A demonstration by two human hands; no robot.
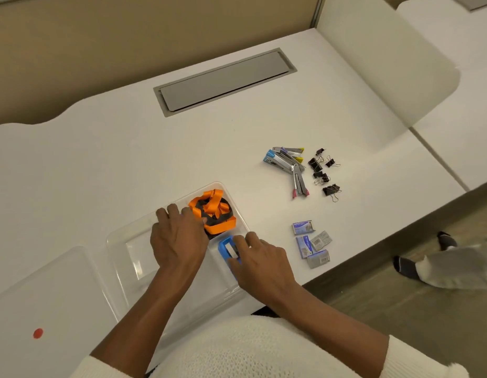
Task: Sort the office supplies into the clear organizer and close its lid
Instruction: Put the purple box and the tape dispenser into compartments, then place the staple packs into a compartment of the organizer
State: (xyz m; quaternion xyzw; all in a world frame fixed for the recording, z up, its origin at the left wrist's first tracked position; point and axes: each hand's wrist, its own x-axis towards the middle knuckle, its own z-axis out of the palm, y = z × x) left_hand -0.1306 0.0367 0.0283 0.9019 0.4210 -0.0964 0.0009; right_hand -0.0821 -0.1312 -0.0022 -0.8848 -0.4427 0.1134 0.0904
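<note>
Clear plastic organizer sits at the near edge of the tabletop, lid swung open flat to its left, a red dot sticker on it. Sorting is, by my reading, barely under way.

Done so far: a bundle of orange and black lanyards fills the far right compartment. My left hand lies over the middle of the organizer, fingers curled against the bundle; grip loosely closed, pressing more than holding, though I cannot tell if anything is pinched underneath. My right hand has a narrow grip on a blue badge holder, setting it in the near right compartment, just beside the lanyards.

Left to do:
- staplers, a small heap, lying on the tabletop well to the right of the organizer
- binder clips, black, scattered just beside the staplers
- staple boxes, four or so, nearer my edge
- lid to be shut last

Left compartments look empty where I can see them.

Hard to make out: my left hand and forearm cover most of the organizer's middle, so dividers there and anything under the palm are hidden. Near wall of the organizer is cut off by my sleeve and body. Clear walls against the white surface make compartment count uncertain. Lower end of the badge holder is under my right fingers. Box labels are too small to read.
</note>
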